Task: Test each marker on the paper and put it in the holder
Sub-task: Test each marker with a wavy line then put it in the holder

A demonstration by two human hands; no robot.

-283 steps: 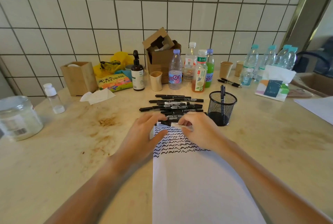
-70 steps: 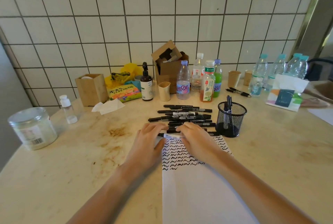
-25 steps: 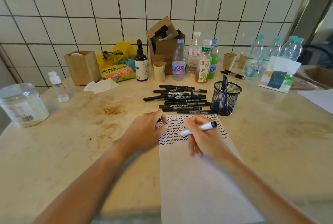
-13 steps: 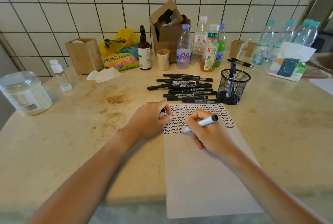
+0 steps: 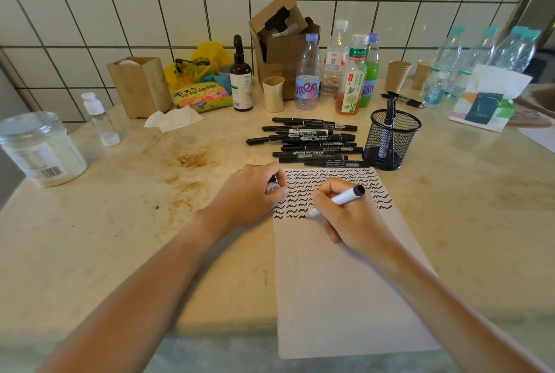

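Right hand closed around a white-barrelled marker, tip down on the paper at the end of the lowest row of black squiggles; dark back end tilted up and away toward the mesh holder. Left hand curled at the paper's upper left corner, fingers pinched on something small and dark (probably the cap, too hidden to say for sure). Paper lying just in front of the holder, nearly touching its base, lower edge hanging past the table rim. Holder upright, with one black marker standing inside. Pile of black markers lying flat just left of the holder, between it and the stained patch of tabletop. Bottles and a cardboard box behind the holder, against the tiled wall.
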